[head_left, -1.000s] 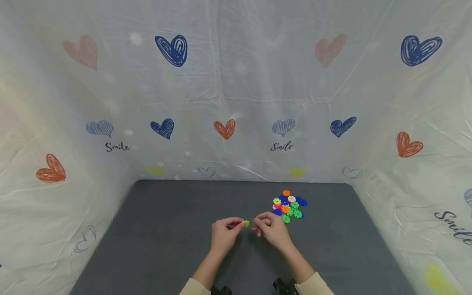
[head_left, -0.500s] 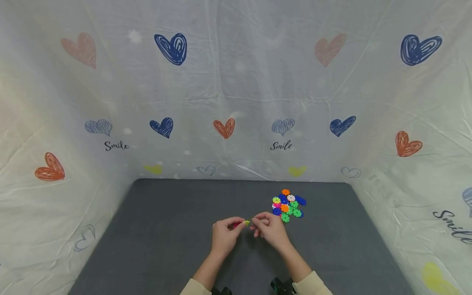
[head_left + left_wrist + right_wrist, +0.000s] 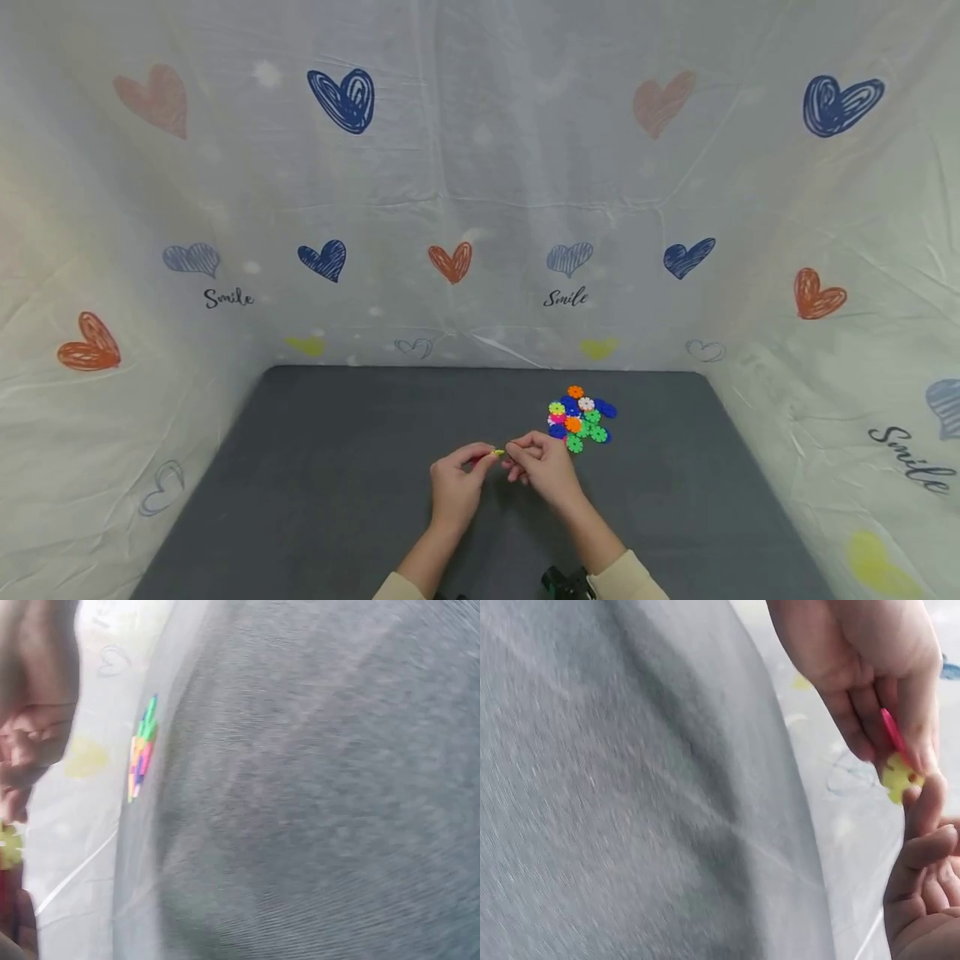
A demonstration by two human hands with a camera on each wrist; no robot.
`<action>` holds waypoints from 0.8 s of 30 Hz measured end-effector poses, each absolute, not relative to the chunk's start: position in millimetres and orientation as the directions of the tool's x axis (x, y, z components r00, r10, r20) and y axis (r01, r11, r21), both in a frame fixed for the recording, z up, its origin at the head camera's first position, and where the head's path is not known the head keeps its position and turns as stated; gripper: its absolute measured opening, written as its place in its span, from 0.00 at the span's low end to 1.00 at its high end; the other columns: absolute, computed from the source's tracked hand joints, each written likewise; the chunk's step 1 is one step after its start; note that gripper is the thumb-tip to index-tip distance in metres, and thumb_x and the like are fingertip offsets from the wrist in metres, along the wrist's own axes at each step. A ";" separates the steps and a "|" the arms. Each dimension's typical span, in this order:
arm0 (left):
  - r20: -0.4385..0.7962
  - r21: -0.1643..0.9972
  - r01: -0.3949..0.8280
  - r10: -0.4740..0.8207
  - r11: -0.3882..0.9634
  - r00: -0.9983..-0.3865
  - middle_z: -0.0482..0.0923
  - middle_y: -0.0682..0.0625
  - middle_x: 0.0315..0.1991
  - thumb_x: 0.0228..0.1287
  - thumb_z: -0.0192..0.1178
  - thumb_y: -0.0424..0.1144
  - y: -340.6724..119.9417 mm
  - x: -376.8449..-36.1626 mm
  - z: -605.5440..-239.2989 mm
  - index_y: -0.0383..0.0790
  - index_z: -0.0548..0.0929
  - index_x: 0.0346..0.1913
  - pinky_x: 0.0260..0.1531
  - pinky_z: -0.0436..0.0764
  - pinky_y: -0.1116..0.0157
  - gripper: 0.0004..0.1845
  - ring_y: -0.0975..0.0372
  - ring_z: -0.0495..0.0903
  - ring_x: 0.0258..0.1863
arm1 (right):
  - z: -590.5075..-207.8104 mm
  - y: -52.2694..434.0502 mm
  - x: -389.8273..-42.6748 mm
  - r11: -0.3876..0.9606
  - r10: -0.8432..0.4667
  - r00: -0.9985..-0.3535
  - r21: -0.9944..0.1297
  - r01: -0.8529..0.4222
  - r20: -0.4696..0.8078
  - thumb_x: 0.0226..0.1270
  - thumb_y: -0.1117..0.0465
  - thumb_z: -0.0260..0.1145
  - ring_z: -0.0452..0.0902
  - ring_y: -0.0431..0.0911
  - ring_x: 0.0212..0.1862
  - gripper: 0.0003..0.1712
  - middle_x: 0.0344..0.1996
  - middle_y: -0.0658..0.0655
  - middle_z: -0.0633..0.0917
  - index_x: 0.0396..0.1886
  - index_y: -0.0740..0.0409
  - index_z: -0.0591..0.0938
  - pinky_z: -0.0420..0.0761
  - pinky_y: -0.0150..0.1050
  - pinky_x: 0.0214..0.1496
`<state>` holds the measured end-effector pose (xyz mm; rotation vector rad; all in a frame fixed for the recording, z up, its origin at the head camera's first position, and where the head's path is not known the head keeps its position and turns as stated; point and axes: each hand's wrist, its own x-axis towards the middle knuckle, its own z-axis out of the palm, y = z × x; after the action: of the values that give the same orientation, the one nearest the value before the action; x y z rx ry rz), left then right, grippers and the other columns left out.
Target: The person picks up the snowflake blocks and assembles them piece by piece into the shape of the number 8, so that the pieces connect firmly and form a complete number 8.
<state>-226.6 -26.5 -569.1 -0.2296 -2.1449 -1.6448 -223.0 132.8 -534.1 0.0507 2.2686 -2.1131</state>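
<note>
Your left hand (image 3: 455, 493) has the yellow disc (image 3: 901, 778) pinched between thumb and fingers, with a pink piece (image 3: 892, 729) thin edge showing in the same grip. The disc is between your two hands, up off the surface (image 3: 337, 467). Your right hand (image 3: 547, 469) has its fingers bent and tips right at the disc; can't tell whether they grip anything (fingers overlap there). You have a loose pile of discs (image 3: 573, 425), orange, green, blue, white, yellow and pink, on the surface just beyond your right hand. Heart-print curtain (image 3: 495, 158) behind; beige sleeves (image 3: 628, 578) on your arms.
</note>
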 end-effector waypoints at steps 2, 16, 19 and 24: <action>0.385 0.885 0.335 -0.102 0.324 -0.917 0.88 0.57 0.30 0.55 0.77 0.38 -28.3 -228.0 -566.5 0.47 0.91 0.31 0.33 0.79 0.70 0.03 0.69 0.81 0.28 | -526.8 135.1 -221.1 0.098 -0.004 -0.997 -0.993 0.071 -0.072 0.70 0.64 0.68 0.80 0.44 0.23 0.12 0.31 0.66 0.89 0.43 0.72 0.85 0.81 0.32 0.28; -0.009 0.965 0.003 0.046 0.261 -0.999 0.86 0.50 0.31 0.67 0.67 0.51 -33.7 -231.6 -552.7 0.40 0.90 0.41 0.28 0.77 0.68 0.16 0.65 0.78 0.29 | -545.0 149.0 -232.4 0.189 0.010 -0.999 -0.980 0.052 -0.051 0.65 0.58 0.74 0.80 0.53 0.27 0.10 0.31 0.65 0.87 0.39 0.60 0.89 0.82 0.33 0.30; -0.055 0.971 -0.036 0.072 0.238 -0.996 0.84 0.51 0.31 0.65 0.69 0.48 -34.7 -232.6 -553.2 0.40 0.91 0.38 0.28 0.76 0.67 0.13 0.63 0.77 0.30 | -544.5 148.7 -232.2 0.202 -0.042 -0.998 -0.979 0.028 -0.038 0.64 0.56 0.74 0.79 0.48 0.26 0.10 0.32 0.69 0.87 0.39 0.58 0.89 0.81 0.32 0.30; -0.149 0.979 -0.135 0.085 0.150 -0.985 0.83 0.49 0.34 0.64 0.68 0.45 -38.1 -235.5 -555.4 0.35 0.90 0.37 0.32 0.77 0.64 0.13 0.61 0.77 0.34 | -547.4 148.3 -235.9 0.216 -0.077 -0.997 -0.976 0.003 -0.020 0.67 0.54 0.72 0.80 0.46 0.25 0.14 0.34 0.71 0.87 0.42 0.62 0.88 0.83 0.33 0.31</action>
<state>-235.5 -38.1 -555.4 0.0559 -2.5037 -2.1654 -235.9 148.3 -547.4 -0.0737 2.3986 -1.9265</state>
